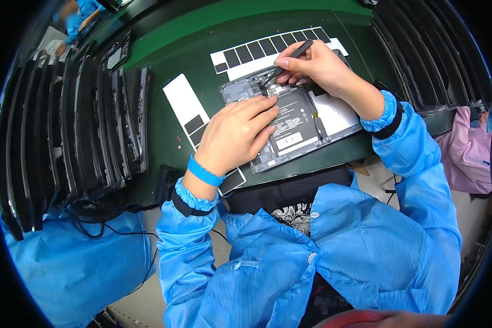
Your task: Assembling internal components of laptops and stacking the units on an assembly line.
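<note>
An opened grey laptop base (pixel 333 133) lies on the green work surface, its inner parts exposed. A dark flat battery (pixel 297 116) with a white label sits in its near half. My right hand (pixel 328 68) pinches black tweezers (pixel 302 48), whose tips point down at the board near the far edge. Over the left side of the base rests my left hand (pixel 232 131), fingers stretched out towards the tweezer tips and holding nothing visible. A blue band (pixel 205 172) circles my left wrist. My fingers hide part of the board and the battery's left side.
White strips with black rectangular pads lie beyond the base (pixel 257 51) and to its left (pixel 183 98). Rows of upright black panels stand at the left (pixel 74 126) and far right (pixel 429 54). Cables (pixel 101 224) hang below the left row. Other people sit nearby.
</note>
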A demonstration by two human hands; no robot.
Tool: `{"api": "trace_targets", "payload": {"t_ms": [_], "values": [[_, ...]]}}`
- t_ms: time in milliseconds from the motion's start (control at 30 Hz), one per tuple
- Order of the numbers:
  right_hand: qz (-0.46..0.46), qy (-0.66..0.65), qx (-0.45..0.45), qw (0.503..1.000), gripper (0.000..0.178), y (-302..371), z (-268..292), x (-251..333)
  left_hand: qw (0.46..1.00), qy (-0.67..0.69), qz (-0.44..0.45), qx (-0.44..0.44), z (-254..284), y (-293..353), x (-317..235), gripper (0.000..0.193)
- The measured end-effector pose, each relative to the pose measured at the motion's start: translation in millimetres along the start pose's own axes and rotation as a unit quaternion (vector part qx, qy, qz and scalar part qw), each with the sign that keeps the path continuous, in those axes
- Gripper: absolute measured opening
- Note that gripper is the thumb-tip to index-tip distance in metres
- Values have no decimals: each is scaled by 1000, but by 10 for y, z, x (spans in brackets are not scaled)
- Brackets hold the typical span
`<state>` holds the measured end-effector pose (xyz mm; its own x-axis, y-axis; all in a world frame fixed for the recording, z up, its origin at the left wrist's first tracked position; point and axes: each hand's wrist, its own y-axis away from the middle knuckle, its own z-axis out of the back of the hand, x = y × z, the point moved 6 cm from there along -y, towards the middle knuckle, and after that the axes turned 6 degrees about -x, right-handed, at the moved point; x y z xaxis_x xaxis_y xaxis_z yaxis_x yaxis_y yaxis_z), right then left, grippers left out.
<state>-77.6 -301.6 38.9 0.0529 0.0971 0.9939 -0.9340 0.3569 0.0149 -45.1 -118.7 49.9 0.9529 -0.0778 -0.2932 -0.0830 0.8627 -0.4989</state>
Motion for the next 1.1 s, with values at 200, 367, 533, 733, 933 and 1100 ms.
{"api": "trace_targets", "payload": {"t_ms": [200, 367, 533, 733, 933, 1100], "values": [[-5, -10, -32, 999, 28, -25, -5, -34, 1000, 2, 12, -6, -14, 14, 5, 30], [-15, -3, -55, 998, 25, 8, 7, 3, 1000, 11, 16, -6, -19, 11, 4, 31], [-1, 8, -46, 999, 27, -21, 17, -59, 999, 33, 39, 3, -1, 16, 16, 35], [-8, 0, -46, 999, 27, 0, 21, -32, 995, -55, 82, 11, -84, -64, -97, 56], [9, -51, -48, 997, 25, -17, 7, -84, 986, -128, 87, 54, -130, -68, -161, 62], [22, -100, -90, 991, 26, -44, -5, -111, 988, -124, 91, 21, -165, -13, -123, 60]]}}
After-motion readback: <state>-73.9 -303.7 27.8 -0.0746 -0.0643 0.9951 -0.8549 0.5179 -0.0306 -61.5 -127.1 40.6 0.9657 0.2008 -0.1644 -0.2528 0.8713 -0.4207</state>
